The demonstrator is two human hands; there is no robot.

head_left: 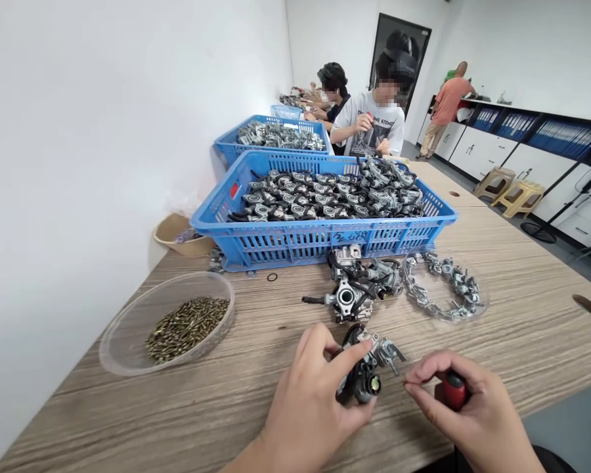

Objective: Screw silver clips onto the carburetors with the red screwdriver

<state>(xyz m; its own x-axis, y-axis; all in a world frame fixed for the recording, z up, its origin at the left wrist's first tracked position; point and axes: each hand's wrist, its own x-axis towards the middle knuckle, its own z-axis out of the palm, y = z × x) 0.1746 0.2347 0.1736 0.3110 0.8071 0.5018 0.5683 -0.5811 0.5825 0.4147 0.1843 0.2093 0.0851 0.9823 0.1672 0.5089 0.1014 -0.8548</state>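
Note:
My left hand [308,387] is wrapped round a carburetor [369,361] just above the tabletop, with its thumb underneath and a finger across the top. A silver lever part sticks out to the right of it. My right hand [482,407] grips a screwdriver [454,390] by its red and black handle in the palm; the shaft is hidden. Its thumb and forefinger meet in a pinch near the lever; whatever is between them is too small to make out. More carburetors [345,297] lie just beyond my left hand.
Small brass-coloured screws [187,328] fill part of a clear bowl [115,358] on the left. A clear round dish [431,292] holds silver lever parts. Behind stands a blue crate [295,243] full of carburetors, with another crate [226,150] beyond. Other people sit farther back.

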